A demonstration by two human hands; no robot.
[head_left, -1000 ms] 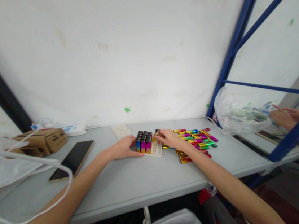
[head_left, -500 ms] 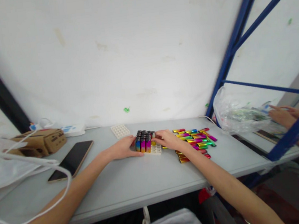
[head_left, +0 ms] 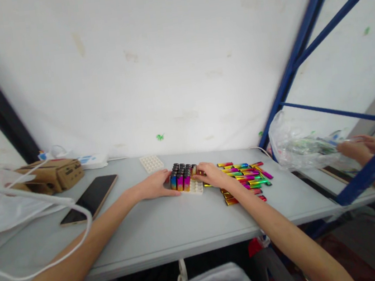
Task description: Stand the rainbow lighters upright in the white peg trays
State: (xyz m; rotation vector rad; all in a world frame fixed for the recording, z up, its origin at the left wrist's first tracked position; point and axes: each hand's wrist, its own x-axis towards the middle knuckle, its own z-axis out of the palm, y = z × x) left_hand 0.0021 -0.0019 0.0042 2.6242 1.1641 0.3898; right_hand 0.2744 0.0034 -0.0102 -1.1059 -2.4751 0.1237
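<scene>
From here I'd brace the lighters (head_left: pixel 180 181) with the left hand (head_left: pixel 158 184) spread, guiding the right hand (head_left: pixel 211 175), pinch unclear, straight down

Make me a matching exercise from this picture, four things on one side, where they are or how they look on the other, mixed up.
1. left hand
2. phone
3. loose lighters
4. cardboard box

A. multicoloured, in a scattered pile
B. brown
C. right up against the upright lighters
D. dark screen facing up

Pairs: 1-C, 2-D, 3-A, 4-B
</scene>
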